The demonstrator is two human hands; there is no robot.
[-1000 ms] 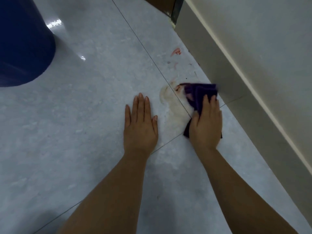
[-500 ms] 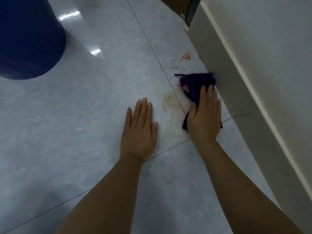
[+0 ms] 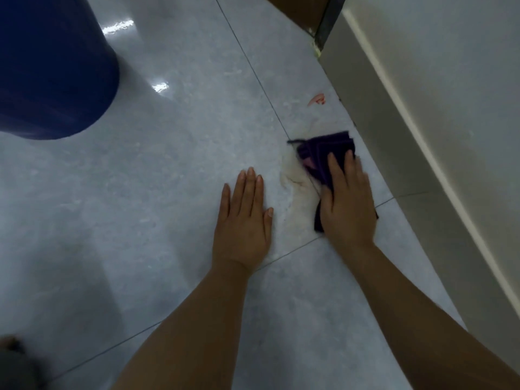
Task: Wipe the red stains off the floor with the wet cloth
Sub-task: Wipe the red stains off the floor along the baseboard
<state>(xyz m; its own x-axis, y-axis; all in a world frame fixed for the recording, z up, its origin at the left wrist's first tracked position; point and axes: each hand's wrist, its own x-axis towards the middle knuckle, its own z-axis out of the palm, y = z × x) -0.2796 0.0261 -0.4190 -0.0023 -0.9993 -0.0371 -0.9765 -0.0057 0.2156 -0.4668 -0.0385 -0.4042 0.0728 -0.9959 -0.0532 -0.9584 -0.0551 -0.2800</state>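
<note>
Our right hand (image 3: 347,202) has dragged the purple cloth (image 3: 323,157) back, pressing it flat; left hand (image 3: 243,220) braces, fingers spread. The red stain (image 3: 317,99) beyond seems untouched.

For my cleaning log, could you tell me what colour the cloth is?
Dark purple cloth, seen in the head view.

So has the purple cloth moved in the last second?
Yes. The purple cloth slid along the floor toward the red stain, then partly back.
</note>
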